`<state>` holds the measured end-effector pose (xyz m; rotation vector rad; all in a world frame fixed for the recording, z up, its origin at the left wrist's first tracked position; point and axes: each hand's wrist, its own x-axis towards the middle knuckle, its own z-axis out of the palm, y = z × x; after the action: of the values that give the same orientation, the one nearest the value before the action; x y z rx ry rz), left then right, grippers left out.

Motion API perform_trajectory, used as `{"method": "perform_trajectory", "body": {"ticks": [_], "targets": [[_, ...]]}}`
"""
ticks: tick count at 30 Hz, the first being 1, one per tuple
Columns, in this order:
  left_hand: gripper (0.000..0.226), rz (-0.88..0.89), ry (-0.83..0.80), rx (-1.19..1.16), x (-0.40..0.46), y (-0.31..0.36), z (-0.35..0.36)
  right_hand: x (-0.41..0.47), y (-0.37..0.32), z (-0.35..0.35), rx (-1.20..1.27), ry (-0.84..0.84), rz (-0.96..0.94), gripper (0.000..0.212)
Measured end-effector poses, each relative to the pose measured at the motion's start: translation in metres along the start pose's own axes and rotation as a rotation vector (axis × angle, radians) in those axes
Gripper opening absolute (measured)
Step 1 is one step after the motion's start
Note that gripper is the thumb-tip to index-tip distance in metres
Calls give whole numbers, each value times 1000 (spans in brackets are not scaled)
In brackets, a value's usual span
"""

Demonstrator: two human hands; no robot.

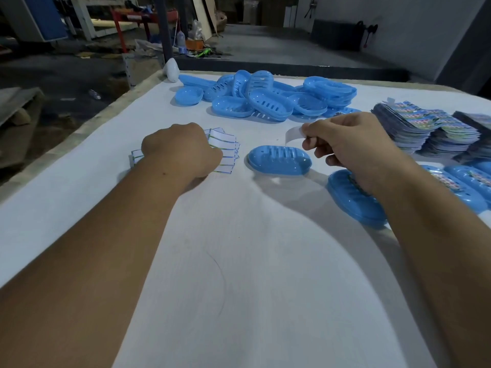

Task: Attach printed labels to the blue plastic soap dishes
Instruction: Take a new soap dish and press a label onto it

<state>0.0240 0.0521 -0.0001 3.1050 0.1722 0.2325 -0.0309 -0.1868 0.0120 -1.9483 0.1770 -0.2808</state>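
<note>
While pinching curled white label strip (pixel 294 134), right hand (pixel 350 144) sits just right of upturned blue oval plastic soap dish (pixel 279 160), long axis crosswise; left hand (pixel 183 150) fisted on fanned label sheets (pixel 225 152).

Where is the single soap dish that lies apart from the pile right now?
In the head view, the lone soap dish lies upside down mid-table, between the fanned white labels under the left hand and the right hand.

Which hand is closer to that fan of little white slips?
Left. The left hand rests on the white slips; the right hand, pinching a white strip, is beyond the soap dish.
</note>
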Motion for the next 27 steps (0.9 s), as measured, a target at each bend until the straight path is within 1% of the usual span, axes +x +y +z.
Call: {"method": "perform_trajectory", "body": {"ticks": [3,5,7,10,12,14,16,19,21,24,27], "targets": [[40,-1,45,51,-2,-2,-3,-1,-1,0,-17,-5,-9,28],[36,17,110,-13,-4,-1,-5,-2,-1,2,-32,-5,-26,28],[30,57,122,-273,-7,6,-10,-4,-2,4,-57,1,-55,27],[26,91,-26,-757,-17,22,-21,-9,-4,7,-94,-2,-109,28],[22,95,-137,-945,-23,31,-24,-11,-6,7,-108,-4,-133,27],[32,101,-208,-1054,-29,37,-24,-13,-8,8,-119,-10,-146,26],[33,111,-248,-1109,-33,41,-25,-14,-9,8,-126,-14,-156,26],[25,136,-303,-1135,-37,43,-25,-15,-9,9,-139,-16,-183,26],[24,151,-338,-1151,-38,43,-24,-15,-9,9,-145,-23,-194,27],[26,162,-347,-1163,-39,44,-24,-14,-8,10,-138,-34,-197,27],[22,170,-351,-1164,-39,44,-23,-13,-6,9,-130,-55,-229,27]]}}
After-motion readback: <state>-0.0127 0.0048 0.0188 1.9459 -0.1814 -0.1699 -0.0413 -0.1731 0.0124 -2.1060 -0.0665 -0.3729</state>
